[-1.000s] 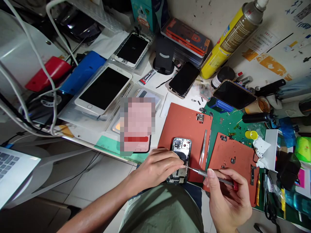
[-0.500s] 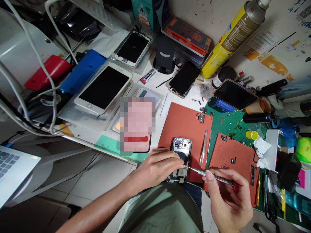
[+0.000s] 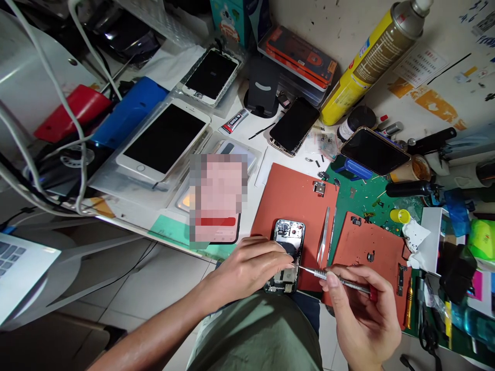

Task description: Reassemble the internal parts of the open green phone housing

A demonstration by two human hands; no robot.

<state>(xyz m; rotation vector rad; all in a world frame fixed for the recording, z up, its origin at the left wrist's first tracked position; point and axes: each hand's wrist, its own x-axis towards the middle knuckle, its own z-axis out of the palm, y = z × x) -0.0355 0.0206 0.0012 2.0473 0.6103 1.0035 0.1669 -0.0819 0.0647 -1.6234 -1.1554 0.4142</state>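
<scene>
An opened phone [image 3: 289, 232], its inner parts exposed, lies on a reddish-brown mat [image 3: 290, 190] at the near edge of the bench. My left hand [image 3: 257, 265] rests over the phone's left side with its fingers pressed together; what is between the fingertips is too small to make out. In my right hand [image 3: 367, 309] is a slim silver precision screwdriver [image 3: 323, 274] with a knurled shaft and a red end. Its thin tip points left and meets my left fingertips above the phone. Tweezers [image 3: 323, 239] lie on the mat right of the phone.
A second mat [image 3: 371, 247] with small phone parts lies to the right. A phone with a blurred screen [image 3: 218, 206] is to the left, with a white-framed phone screen [image 3: 166, 139] behind. A yellow spray can [image 3: 371, 62] stands at the back, beside a propped phone [image 3: 375, 149].
The view has shifted very slightly. Both hands, the screwdriver and the opened phone stay in nearly the same places.
</scene>
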